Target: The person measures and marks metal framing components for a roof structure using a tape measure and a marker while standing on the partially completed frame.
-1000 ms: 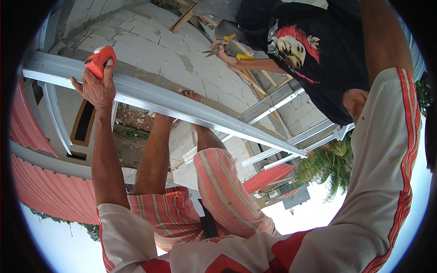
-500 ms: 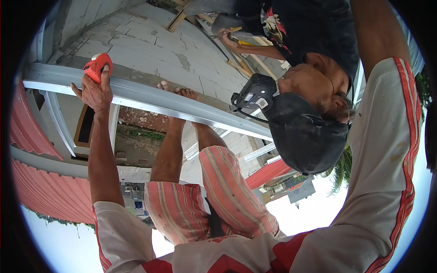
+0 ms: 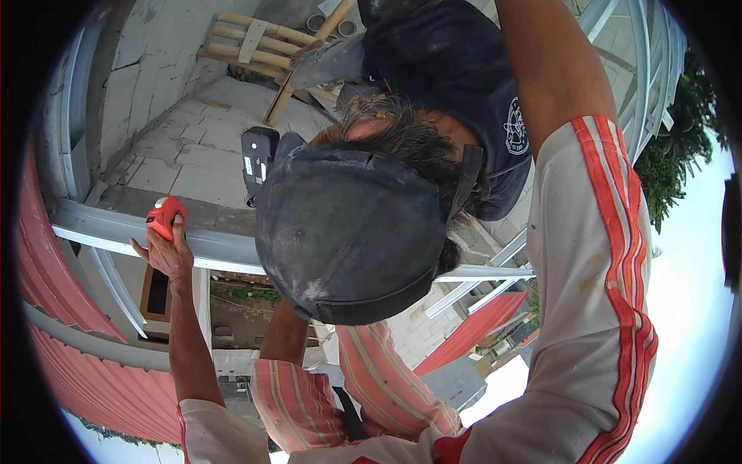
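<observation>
At the left, my left hand (image 3: 171, 255) is closed around a red tape measure (image 3: 165, 217), holding it against a silvery metal beam (image 3: 224, 246). My thumb is stuck out to the side of it. No drawn-out tape blade can be made out. My right arm (image 3: 560, 69) stretches up past the top edge, so that hand is out of sight. Between my arms, the head of a co-worker in a black cap (image 3: 348, 232) hides the middle of the beam. The co-worker's hands are hidden.
Beyond the beam lies a grey block surface (image 3: 205, 170) with a bamboo frame (image 3: 251, 42). Red corrugated roofing (image 3: 116, 387) spreads at the lower left. More metal profiles (image 3: 641, 77) stand at the upper right, beside green foliage (image 3: 680, 147).
The co-worker has bent in leftward, now covering much of the beam and my feet. A yellow-handled tool in their hand has gone from sight. My left hand keeps its grip on the tape measure.
</observation>
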Demonstrator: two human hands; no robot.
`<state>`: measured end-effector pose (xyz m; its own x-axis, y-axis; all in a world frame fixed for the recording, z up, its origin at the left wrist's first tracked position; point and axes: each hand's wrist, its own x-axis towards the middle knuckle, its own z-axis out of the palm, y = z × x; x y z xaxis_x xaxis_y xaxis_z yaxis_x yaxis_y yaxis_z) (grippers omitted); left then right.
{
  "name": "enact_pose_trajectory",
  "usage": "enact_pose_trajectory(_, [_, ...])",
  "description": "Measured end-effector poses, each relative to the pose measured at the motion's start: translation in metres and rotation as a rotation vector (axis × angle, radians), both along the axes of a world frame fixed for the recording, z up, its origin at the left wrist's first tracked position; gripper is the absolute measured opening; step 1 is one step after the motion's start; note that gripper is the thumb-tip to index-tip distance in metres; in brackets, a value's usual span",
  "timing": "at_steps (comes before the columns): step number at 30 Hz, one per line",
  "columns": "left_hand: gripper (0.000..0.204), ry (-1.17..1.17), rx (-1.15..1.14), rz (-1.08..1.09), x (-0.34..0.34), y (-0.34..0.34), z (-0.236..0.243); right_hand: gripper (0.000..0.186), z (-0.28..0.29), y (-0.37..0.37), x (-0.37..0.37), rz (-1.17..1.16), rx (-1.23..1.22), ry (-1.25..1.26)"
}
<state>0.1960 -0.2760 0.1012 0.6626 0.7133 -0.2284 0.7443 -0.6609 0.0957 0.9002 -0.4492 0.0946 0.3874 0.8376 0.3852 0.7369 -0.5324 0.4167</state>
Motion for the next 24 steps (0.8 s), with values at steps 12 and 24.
enact_pose_trajectory(12, [0.053,-0.013,-0.044,-0.108,-0.015,0.0,-0.026,0.052,0.035,-0.132,-0.013,-0.215,0.239,0.617])
enact_pose_trajectory(24, [0.057,0.055,-0.164,-0.005,0.003,0.004,0.006,0.059,0.061,-0.145,-0.035,-0.636,0.121,0.72])
